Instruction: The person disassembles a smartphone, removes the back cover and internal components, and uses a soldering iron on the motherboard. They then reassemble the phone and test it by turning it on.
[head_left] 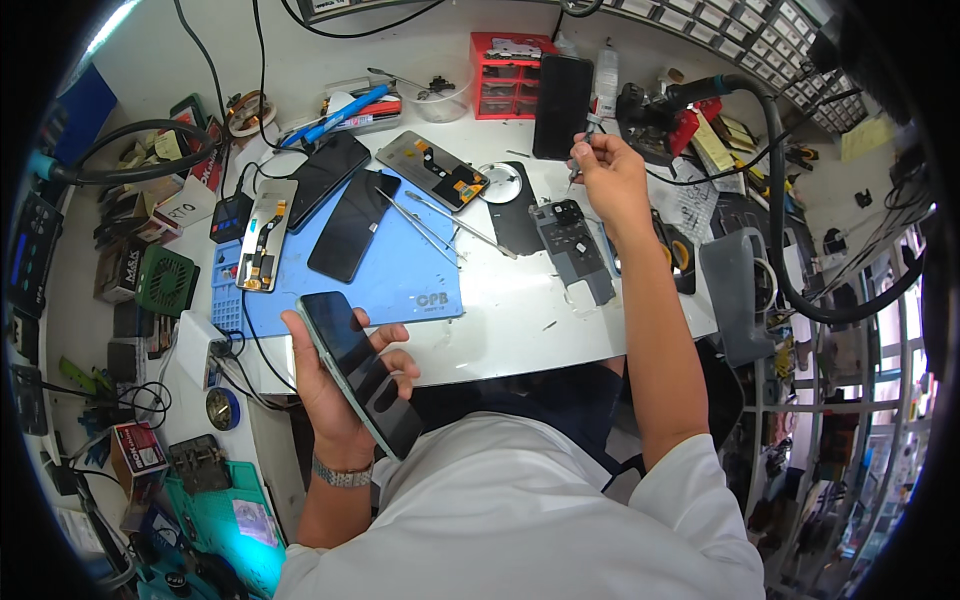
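Holding a dark-screened phone [358,372] at 8 o'clock in the head view, the left hand [331,408] has its grip wrapped around it, thumb along one long edge and fingertips showing past the other; the phone is tilted. Between 1 and 2 o'clock, the right hand [612,182] has its grip pinching a slim grey tool [591,126] (too small to tell its kind). Just below that hand, at 2 o'clock, a grey-black phone part [575,252] lies on the worktop [500,340]. At 10 o'clock a black phone [352,228] lies on a blue mat [415,282]; a red drawer unit [505,92] stands at 12 o'clock.
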